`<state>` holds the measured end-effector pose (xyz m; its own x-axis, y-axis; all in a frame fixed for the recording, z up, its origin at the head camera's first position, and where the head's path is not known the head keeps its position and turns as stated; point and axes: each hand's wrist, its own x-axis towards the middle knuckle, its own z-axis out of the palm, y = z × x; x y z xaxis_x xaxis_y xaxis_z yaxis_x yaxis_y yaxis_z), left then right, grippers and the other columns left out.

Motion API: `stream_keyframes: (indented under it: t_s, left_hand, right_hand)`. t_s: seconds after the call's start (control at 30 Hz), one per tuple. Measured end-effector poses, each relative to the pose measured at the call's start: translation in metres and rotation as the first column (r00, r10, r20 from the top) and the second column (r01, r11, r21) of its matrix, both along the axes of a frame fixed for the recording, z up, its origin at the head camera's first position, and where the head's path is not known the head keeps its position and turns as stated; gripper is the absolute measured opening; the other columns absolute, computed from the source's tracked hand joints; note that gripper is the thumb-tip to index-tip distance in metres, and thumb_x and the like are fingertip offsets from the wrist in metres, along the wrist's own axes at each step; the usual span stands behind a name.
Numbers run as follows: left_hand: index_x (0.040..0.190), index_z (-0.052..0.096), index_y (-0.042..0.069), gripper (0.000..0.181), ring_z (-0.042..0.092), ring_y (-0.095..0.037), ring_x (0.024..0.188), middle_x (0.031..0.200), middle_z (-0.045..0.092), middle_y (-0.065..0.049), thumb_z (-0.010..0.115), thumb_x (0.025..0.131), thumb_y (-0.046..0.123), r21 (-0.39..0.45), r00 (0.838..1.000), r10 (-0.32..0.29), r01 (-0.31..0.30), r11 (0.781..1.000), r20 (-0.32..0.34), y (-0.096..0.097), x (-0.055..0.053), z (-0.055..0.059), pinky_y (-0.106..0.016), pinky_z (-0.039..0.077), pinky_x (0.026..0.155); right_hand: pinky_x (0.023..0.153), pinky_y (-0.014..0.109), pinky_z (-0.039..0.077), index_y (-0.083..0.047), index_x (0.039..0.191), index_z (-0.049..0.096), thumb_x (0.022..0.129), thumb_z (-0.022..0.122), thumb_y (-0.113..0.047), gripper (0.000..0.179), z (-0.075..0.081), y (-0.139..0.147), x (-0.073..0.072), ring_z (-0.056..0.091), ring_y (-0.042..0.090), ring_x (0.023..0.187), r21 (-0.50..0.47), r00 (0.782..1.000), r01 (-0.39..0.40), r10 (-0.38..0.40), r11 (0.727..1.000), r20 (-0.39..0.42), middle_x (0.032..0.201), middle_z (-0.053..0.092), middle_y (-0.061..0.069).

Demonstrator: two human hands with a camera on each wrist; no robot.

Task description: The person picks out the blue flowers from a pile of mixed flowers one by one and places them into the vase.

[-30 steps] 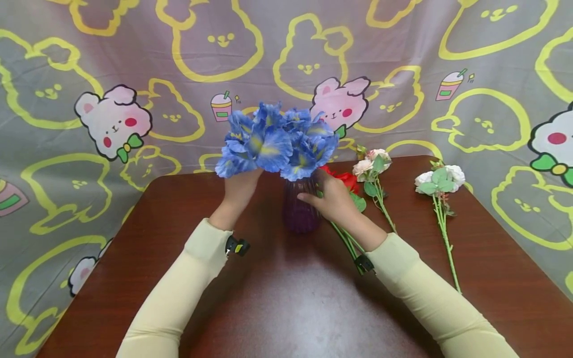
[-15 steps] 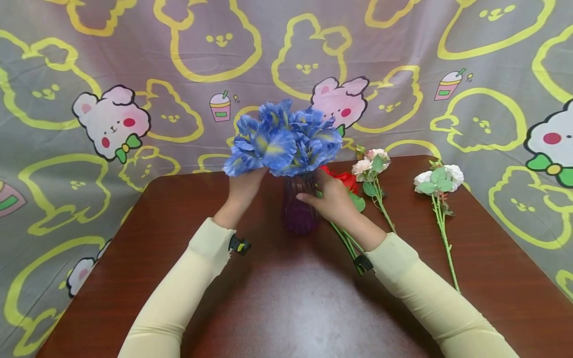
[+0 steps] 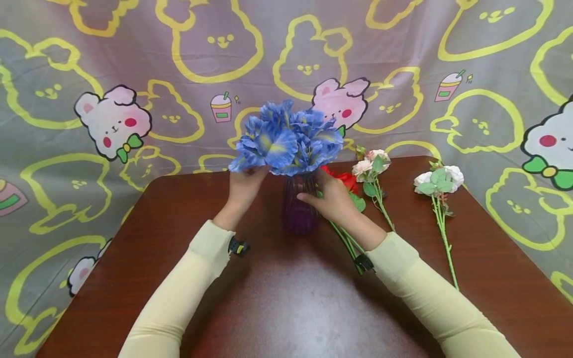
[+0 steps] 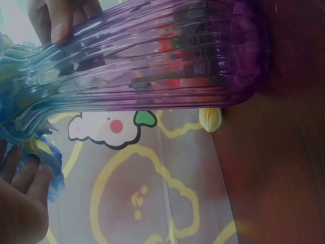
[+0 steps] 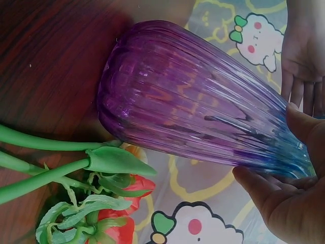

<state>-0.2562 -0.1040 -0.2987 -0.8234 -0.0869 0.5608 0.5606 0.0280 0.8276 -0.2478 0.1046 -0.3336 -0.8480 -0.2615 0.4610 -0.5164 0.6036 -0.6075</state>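
A ribbed glass vase (image 5: 172, 96), purple at the base and blue at the neck, stands upright on the table. Blue irises (image 3: 277, 141) fill its mouth, their blooms spreading over the rim. My right hand (image 3: 337, 199) grips the upper part of the vase, its thumb (image 4: 60, 25) lying along the glass. On the other side my left hand (image 3: 245, 189) is raised beneath the blooms. Its fingers, fairly straight in the right wrist view, reach up to the petals; the fingertips are partly hidden by blue petals (image 4: 55, 173) in the left wrist view.
Red flowers (image 3: 344, 180) with green stems (image 5: 45, 178) lie right beside the vase, under my right forearm. Farther right lie a pale pink flower stem (image 3: 371, 164) and a white one (image 3: 440, 179). A patterned cloth (image 3: 179, 124) hangs behind the brown table (image 3: 147, 238).
The irises have shifted a little to the right and my left hand has moved right with them. My right hand has stayed on the vase.
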Motion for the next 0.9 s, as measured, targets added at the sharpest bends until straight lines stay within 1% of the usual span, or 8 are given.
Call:
stream_keyframes:
  t_s: [0.17,0.3,0.47,0.57,0.63,0.77,0.8,0.9]
  left_hand:
    - [0.104,0.06,-0.019,0.026,0.054,-0.002,0.072,0.08,0.063,0.004,0.068,0.081,-0.009,-0.059,0.998,0.044,-0.047,0.997,-0.049,0.002,0.012,0.006,-0.02,0.047,0.069]
    - [0.102,0.06,-0.02,0.025,0.051,-0.001,0.071,0.079,0.063,0.006,0.069,0.08,-0.01,-0.083,0.993,0.068,-0.076,0.994,-0.093,0.001,0.014,0.005,-0.02,0.046,0.068]
    - [0.101,0.062,-0.019,0.025,0.053,-0.001,0.071,0.081,0.065,0.003,0.07,0.079,-0.011,-0.077,0.99,0.054,-0.065,0.995,-0.131,-0.002,0.012,0.003,-0.02,0.048,0.069]
    - [0.103,0.064,-0.017,0.026,0.056,-0.001,0.073,0.085,0.068,-0.003,0.072,0.08,-0.009,-0.088,0.991,0.052,-0.064,0.994,-0.127,-0.004,0.013,0.003,-0.022,0.049,0.07]
    - [0.105,0.064,-0.016,0.028,0.056,-0.002,0.075,0.086,0.068,0.0,0.073,0.08,-0.007,-0.107,0.992,0.05,-0.062,0.992,-0.117,-0.008,0.015,0.004,-0.023,0.049,0.071]
    - [0.092,0.067,-0.013,0.017,0.049,-0.002,0.065,0.069,0.061,0.007,0.075,0.081,-0.002,-0.185,0.992,0.069,-0.088,0.979,-0.106,-0.016,0.019,0.007,-0.021,0.043,0.061]
    - [0.09,0.068,-0.014,0.016,0.048,-0.002,0.064,0.067,0.061,0.006,0.075,0.081,-0.001,-0.199,0.992,0.07,-0.091,0.976,-0.11,-0.019,0.019,0.008,-0.02,0.042,0.059]
    - [0.084,0.07,-0.015,0.014,0.045,-0.001,0.061,0.065,0.064,-0.01,0.075,0.082,-0.002,-0.238,0.989,0.072,-0.1,0.966,-0.127,-0.027,0.021,0.01,-0.019,0.039,0.055]
  right_hand:
    - [0.08,0.046,0.054,-0.002,0.114,0.057,0.083,0.079,-0.028,0.047,-0.001,0.0,-0.001,0.067,0.034,0.097,-0.009,1.0,-0.003,0.004,1.0,0.021,0.113,0.066,0.018]
    - [0.079,0.046,0.055,-0.002,0.109,0.058,0.082,0.08,-0.028,0.044,-0.001,0.001,-0.001,0.067,0.033,0.096,-0.007,1.0,-0.001,0.001,1.0,0.009,0.109,0.068,0.018]
    - [0.079,0.046,0.055,-0.001,0.11,0.058,0.082,0.08,-0.028,0.045,-0.001,0.001,-0.002,0.067,0.034,0.095,0.001,1.0,0.007,-0.007,1.0,-0.001,0.109,0.068,0.019]
    - [0.075,0.046,0.054,-0.002,0.109,0.057,0.082,0.079,-0.03,0.045,-0.001,0.002,-0.002,0.067,0.032,0.09,0.023,1.0,0.015,-0.015,1.0,-0.003,0.102,0.068,0.017]
    - [0.075,0.046,0.053,-0.001,0.109,0.058,0.082,0.079,-0.03,0.045,0.0,0.003,-0.003,0.066,0.032,0.09,0.04,1.0,0.011,-0.011,0.999,-0.011,0.101,0.068,0.017]
    - [0.081,0.047,0.052,0.002,0.115,0.059,0.082,0.079,-0.03,0.049,0.006,0.007,-0.003,0.064,0.034,0.098,0.073,1.0,-0.016,0.016,0.997,0.003,0.108,0.067,0.02]
    - [0.083,0.048,0.052,0.003,0.117,0.059,0.083,0.079,-0.03,0.052,0.008,0.008,-0.003,0.064,0.035,0.102,0.081,1.0,-0.023,0.022,0.996,0.012,0.112,0.066,0.021]
    - [0.087,0.047,0.051,0.003,0.127,0.055,0.084,0.078,-0.03,0.059,0.016,0.014,-0.004,0.061,0.034,0.109,0.106,0.997,-0.04,0.033,0.994,0.071,0.122,0.062,0.021]
